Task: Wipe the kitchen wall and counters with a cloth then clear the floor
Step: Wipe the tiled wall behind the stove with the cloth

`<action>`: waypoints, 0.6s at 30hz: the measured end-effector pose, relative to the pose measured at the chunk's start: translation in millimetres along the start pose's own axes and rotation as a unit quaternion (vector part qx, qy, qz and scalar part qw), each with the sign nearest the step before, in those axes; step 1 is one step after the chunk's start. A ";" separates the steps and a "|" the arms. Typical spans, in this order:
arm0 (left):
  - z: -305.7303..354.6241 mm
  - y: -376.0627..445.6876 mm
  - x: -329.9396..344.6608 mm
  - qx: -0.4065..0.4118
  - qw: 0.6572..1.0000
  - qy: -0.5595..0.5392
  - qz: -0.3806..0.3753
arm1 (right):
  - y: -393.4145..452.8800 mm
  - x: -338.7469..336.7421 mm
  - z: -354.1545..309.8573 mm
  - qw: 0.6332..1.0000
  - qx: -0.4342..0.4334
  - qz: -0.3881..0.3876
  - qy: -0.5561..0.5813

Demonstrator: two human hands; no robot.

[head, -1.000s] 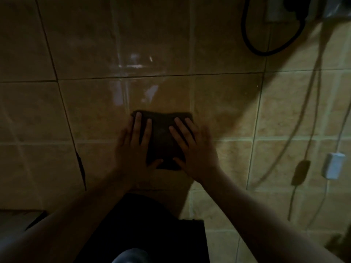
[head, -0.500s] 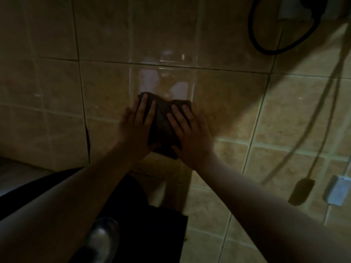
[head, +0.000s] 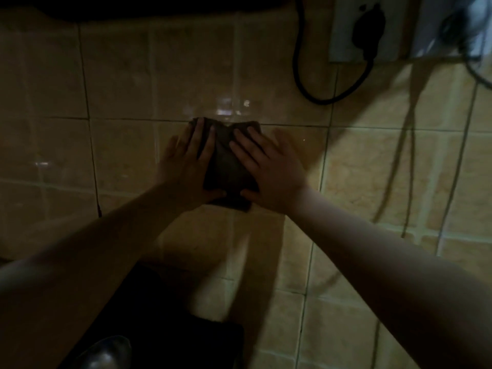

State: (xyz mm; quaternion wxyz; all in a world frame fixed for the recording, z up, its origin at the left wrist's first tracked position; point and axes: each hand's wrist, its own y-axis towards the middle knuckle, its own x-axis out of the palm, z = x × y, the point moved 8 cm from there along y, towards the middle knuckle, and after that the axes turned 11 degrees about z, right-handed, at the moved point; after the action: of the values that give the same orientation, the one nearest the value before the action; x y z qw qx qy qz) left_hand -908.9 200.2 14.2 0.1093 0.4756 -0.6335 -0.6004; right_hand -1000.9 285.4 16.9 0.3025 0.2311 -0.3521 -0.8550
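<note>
Hands, left hand point(head: 187, 166) and right hand point(head: 269, 169), press flat, fingers spread, on a dark cloth point(head: 226, 166) against the tiled wall point(head: 119, 89). No writing is legible. Bare tile lies toward 9 o'clock; a black cable point(head: 300, 75) loops at 1 o'clock.

We reach both bare forearms forward, our left hand point(head: 187, 169) and right hand point(head: 269, 173) lying flat side by side, palms pressed away from us, fingers point(head: 198, 137) spread and pointing toward twelve o'clock, thumbs angled inward toward each other.
</note>
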 end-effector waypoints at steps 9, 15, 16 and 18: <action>43.9 30.0 -19.5 0.006 0.999 -0.038 0.023 | -27.0 -10.5 59.0 0.998 0.020 -0.065 0.001; 74.6 34.5 -25.3 0.014 0.997 -0.047 0.054 | -52.6 -17.7 84.0 0.997 0.031 -0.070 0.001; 79.8 35.1 -25.7 0.017 0.997 -0.046 0.054 | -57.2 -17.7 87.8 0.997 0.034 -0.069 0.002; 89.8 35.0 -25.9 0.023 0.997 -0.046 0.053 | -66.8 -15.6 94.9 0.997 0.038 -0.071 -0.002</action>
State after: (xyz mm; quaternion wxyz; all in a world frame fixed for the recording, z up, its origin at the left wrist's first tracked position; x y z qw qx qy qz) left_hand -975.6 272.1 32.7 0.1010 0.4156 -0.6755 -0.6006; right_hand -1071.2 377.9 31.4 0.2316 0.2648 -0.3681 -0.8607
